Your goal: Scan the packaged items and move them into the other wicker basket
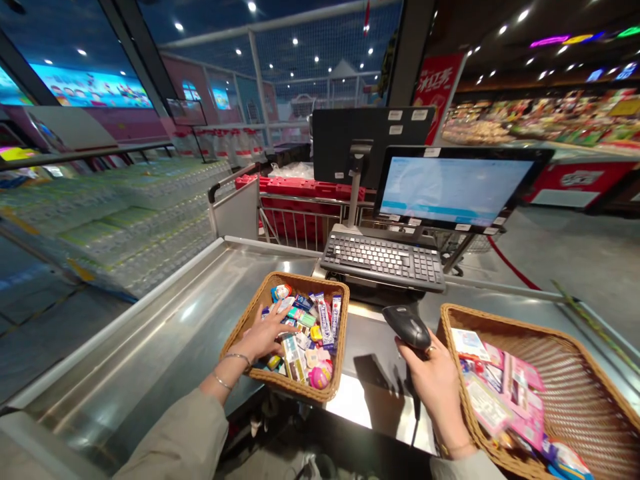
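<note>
The left hand [263, 331] sits at about eleven o'clock, palm down with fingers spread, resting on a heap of small, brightly wrapped sweets and packets [305, 327]. They fill a rectangular tan wicker basket [344, 347], with a round pink item [320, 377] near its front edge. At about one o'clock, the right hand [434, 387] curls around the grip of a black handheld barcode scanner [406, 327], whose head tilts up and to the left. To the right, at about three o'clock, a larger tan wicker basket [585, 393] holds flat pink card packages [505, 393]. Both baskets rest on a brushed-steel checkout counter [150, 347]. At twelve o'clock are a dark grey keyboard [383, 261] and, behind it to the right, a lit flat-screen monitor [453, 190].
</note>
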Demonstrator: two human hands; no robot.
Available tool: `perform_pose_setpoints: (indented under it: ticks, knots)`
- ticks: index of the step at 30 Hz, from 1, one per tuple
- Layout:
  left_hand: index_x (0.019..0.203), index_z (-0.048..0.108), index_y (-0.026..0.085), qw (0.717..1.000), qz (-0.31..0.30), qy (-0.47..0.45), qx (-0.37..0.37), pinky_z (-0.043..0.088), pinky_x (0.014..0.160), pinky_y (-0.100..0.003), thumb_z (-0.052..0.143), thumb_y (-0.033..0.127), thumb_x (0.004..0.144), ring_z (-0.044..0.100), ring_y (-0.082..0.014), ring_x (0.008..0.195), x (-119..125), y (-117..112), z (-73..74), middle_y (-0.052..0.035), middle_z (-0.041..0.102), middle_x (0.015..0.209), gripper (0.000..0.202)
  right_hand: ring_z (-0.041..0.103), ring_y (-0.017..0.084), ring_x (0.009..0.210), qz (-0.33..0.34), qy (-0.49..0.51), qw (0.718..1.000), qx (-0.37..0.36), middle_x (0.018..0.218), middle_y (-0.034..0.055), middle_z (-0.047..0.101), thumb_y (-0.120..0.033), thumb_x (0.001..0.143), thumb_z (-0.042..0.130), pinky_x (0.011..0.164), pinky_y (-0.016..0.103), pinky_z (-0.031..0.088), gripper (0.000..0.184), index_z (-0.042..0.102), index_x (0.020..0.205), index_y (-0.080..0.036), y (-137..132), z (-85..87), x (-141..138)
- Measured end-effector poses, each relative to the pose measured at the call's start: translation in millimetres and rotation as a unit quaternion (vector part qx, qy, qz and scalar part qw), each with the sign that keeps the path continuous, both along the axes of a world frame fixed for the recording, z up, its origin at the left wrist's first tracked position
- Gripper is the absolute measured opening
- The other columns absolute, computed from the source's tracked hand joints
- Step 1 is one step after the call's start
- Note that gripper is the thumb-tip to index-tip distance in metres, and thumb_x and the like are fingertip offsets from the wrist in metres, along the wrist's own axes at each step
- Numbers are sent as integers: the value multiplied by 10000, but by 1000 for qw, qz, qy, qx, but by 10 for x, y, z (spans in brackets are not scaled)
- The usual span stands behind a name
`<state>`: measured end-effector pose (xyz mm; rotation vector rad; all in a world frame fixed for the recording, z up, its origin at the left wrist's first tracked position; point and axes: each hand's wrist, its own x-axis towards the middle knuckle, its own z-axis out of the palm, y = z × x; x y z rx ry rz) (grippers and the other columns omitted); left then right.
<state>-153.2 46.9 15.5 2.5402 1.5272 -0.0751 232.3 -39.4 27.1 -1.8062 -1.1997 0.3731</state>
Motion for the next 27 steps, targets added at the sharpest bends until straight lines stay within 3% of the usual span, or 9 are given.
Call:
perform_pose_setpoints:
  ticks: [6,11,14,21,27]
  knots:
    - [1149,708,429,997,-75,7,-10,-28,1157,-708,862,201,626,178,-346,1531,-7,166,27,-52,408,1590,590,625,334,1139,-4,27,1000,3,1218,138,698,-590,690,651,1039,464,439,516,773,979,-180,-38,24,-58]
    - [1189,693,436,991,-125,30,-38,-21,1157,-719,880,248,638,161,-384,1528,-39,302,-43,-53,398,1598,612,573,339,1236,-13,19,1000,-4,1282,167,663,-603,714,633,1107,474,384,525,774,954,-157,-79,-59,-41]
    - [1167,711,432,991,-128,17,-42,11,1148,-739,886,279,643,170,-414,1520,-81,375,-131,-66,428,1580,573,552,364,1263,-33,13,999,-19,1309,200,641,-621,708,632,1110,497,380,552,776,937,-140,-100,-100,-28]
    - [1217,688,415,994,-101,-19,-29,63,1143,-747,843,383,712,231,-412,1504,-213,435,-351,-90,489,1534,529,573,363,1234,-52,13,998,-13,1321,170,641,-603,694,660,1103,510,387,506,779,929,-170,-107,-92,-54]
    - [1263,655,423,995,-86,-35,-29,40,1155,-727,830,453,708,211,-402,1512,-244,440,-384,-81,447,1564,583,573,358,1243,-41,25,999,-23,1341,170,629,-612,702,633,1106,489,388,524,772,935,-163,-76,-82,-90]
